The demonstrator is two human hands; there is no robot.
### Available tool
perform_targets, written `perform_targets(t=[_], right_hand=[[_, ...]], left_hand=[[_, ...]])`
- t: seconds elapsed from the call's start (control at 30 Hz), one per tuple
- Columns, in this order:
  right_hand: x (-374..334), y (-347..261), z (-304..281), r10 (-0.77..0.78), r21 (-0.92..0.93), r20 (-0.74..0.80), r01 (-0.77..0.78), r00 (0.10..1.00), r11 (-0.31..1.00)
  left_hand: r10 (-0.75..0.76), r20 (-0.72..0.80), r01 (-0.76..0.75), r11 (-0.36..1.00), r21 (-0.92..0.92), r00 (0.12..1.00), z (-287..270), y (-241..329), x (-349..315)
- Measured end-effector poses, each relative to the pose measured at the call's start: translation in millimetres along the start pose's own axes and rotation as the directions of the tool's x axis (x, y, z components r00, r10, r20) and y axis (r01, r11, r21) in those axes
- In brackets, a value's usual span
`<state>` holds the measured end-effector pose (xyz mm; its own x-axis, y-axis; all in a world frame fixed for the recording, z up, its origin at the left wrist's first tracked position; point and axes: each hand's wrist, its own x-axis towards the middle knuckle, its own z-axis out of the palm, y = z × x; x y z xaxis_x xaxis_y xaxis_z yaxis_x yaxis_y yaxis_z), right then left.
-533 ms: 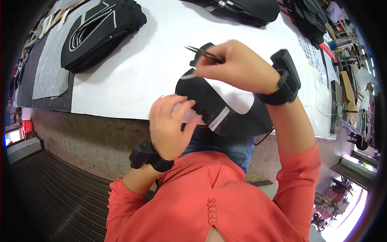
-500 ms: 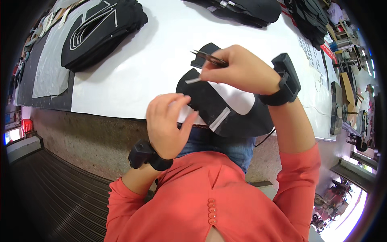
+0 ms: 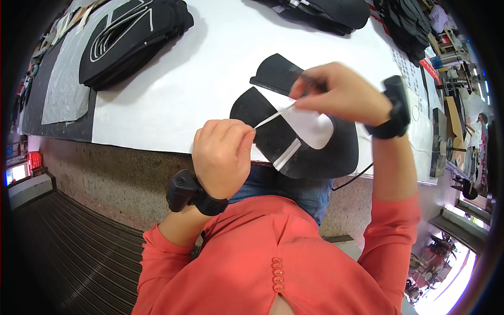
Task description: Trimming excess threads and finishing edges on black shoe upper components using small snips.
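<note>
Pinching white strip between thumb and forefinger of my left hand; my right hand, blurred, grips strip's other end, also holding dark tool too blurred to make out. Strip runs straight above black curved piece, which lies across near edge of tabletop. Farther out, toward left edge: stack of black pieces.
</note>
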<state>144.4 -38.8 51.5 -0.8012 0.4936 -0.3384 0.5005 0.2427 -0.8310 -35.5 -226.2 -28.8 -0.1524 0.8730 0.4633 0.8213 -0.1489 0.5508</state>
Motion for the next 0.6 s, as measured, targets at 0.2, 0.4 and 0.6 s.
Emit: perform_targets(t=[0.2, 0.4, 0.6], right_hand=[[-7.7, 27.3, -45.3, -0.107, -0.402, -0.568, -0.161, 0.816, 0.901], [16.6, -7.5, 39.0, -0.344, -0.034, -0.022, 0.343, 0.939, 0.939], [12.5, 7.3, 47.0, -0.24, -0.075, 0.061, 0.244, 0.969, 0.967]], left_hand=[[-0.059, 0.082, 0.064, 0.997, -0.049, 0.995, -2.3, 2.8, 0.3], [-0.057, 0.066, 0.061, 0.996, -0.064, 0.996, -3.2, 8.3, 4.5], [-0.122, 0.098, 0.129, 0.99, -0.065, 0.988, -3.5, 3.6, 1.3]])
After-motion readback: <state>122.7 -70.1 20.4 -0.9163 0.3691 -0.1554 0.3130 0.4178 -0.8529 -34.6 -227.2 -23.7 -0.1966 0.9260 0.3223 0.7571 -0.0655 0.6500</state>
